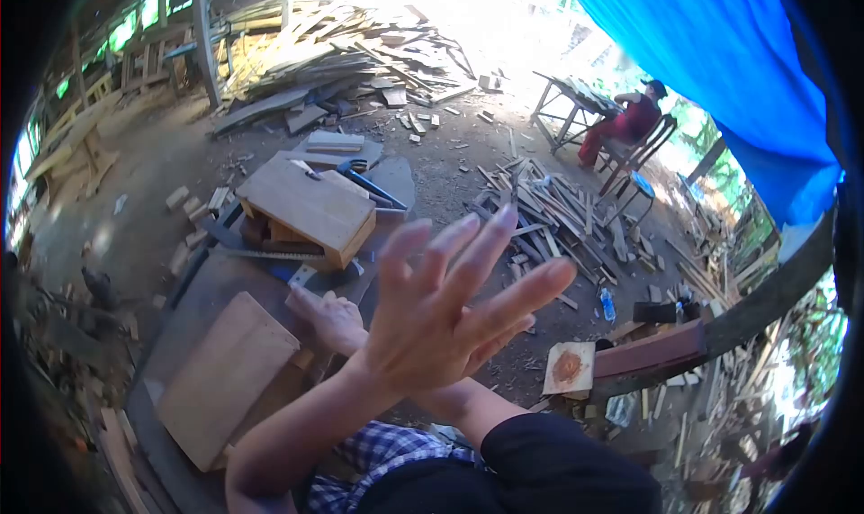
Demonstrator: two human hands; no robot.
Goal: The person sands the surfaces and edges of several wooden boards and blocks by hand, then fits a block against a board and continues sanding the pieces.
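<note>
My left hand [450,307] is raised in front of me, fingers spread, holding nothing. Below and behind it, my right hand [335,323] reaches across to the left with curled fingers. A small pale flat piece [301,276] shows at its fingertips; I cannot make out what it is. Just beyond lies a wooden box-like piece [310,201] with a smooth flat top, and a metal ruler [261,255] runs along its near side. Nearer to me, a second wooden piece [229,370] with a broad flat face lies on the dark work surface [193,302].
A handsaw [371,185] with a dark blue handle lies behind the box. Scrap wood piles [562,212] cover the ground, with a large plank heap [333,55] farther back. A seated person [625,122] is at a table. A blue tarp [720,55] hangs at right.
</note>
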